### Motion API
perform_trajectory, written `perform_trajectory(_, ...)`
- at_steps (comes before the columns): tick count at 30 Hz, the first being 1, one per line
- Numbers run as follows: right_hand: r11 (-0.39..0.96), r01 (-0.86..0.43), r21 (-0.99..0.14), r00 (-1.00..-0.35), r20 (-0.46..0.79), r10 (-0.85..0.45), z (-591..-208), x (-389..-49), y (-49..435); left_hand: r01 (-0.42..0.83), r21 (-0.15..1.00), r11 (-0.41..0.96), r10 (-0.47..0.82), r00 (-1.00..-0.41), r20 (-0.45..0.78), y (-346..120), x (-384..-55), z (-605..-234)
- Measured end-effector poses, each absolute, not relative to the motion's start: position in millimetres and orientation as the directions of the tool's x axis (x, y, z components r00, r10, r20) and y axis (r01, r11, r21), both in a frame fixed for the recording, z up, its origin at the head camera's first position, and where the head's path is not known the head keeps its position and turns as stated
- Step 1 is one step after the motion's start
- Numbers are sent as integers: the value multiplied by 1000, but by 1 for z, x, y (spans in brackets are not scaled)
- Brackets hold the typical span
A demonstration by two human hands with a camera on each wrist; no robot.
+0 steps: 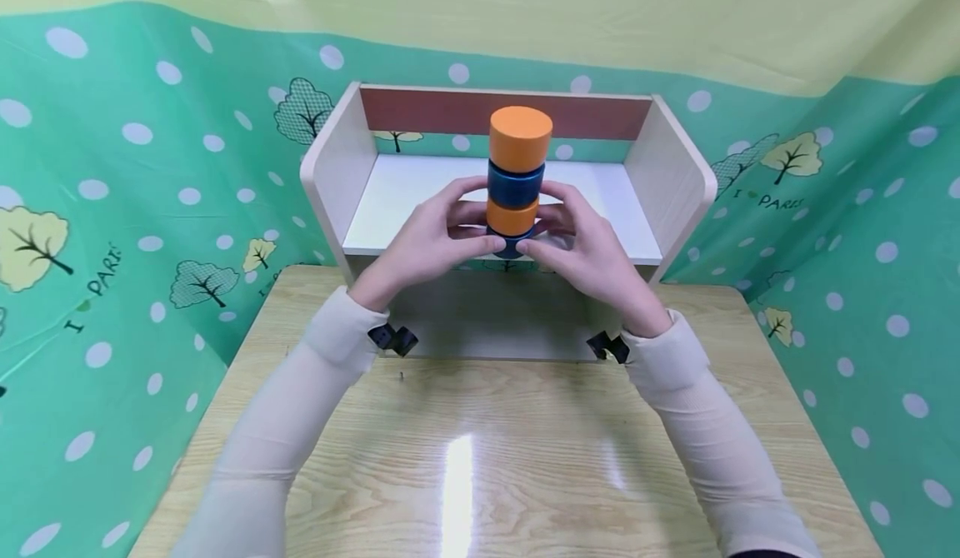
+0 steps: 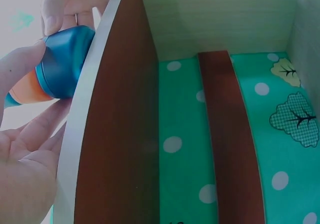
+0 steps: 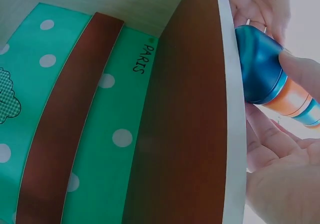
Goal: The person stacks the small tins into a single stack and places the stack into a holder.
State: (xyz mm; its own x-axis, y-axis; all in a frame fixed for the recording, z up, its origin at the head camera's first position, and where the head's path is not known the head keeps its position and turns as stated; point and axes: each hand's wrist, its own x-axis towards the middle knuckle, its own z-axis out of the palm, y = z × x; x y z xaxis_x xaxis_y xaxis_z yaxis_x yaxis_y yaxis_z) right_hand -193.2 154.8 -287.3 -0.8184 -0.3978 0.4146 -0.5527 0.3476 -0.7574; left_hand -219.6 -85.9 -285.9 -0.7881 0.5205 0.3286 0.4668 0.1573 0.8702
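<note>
A column of round pieces (image 1: 516,185) stands upright at the front of the white shelf board (image 1: 442,176), orange and blue by turns. Its widest piece, an orange cylinder (image 1: 520,143), is on top. At the bottom is a blue cylinder (image 2: 65,61), close to the board's front edge. My left hand (image 1: 431,237) holds the column from the left, its thumb on the bottom blue piece. From the right, my right hand (image 1: 588,246) holds it likewise, thumb against the same piece. The column partly hides the fingers behind it.
The shelf unit has a side panel at left (image 1: 341,162) and another at right (image 1: 671,179), with a reddish-brown back rail (image 1: 431,111). It stands on a wooden table (image 1: 525,441). A green dotted curtain (image 1: 150,166) hangs behind and at both sides.
</note>
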Motion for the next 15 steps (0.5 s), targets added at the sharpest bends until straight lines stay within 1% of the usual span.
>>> perform_trajectory(6, 359, -532, -767, -833, 397, -385, -288, -196, 156, 467, 869, 160, 525, -786, 326, -85, -224, -286)
perform_trajectory(15, 393, -523, -757, -842, 387, -375, -285, -202, 154, 440, 881, 176, 497, -812, 306, -85, -228, -287)
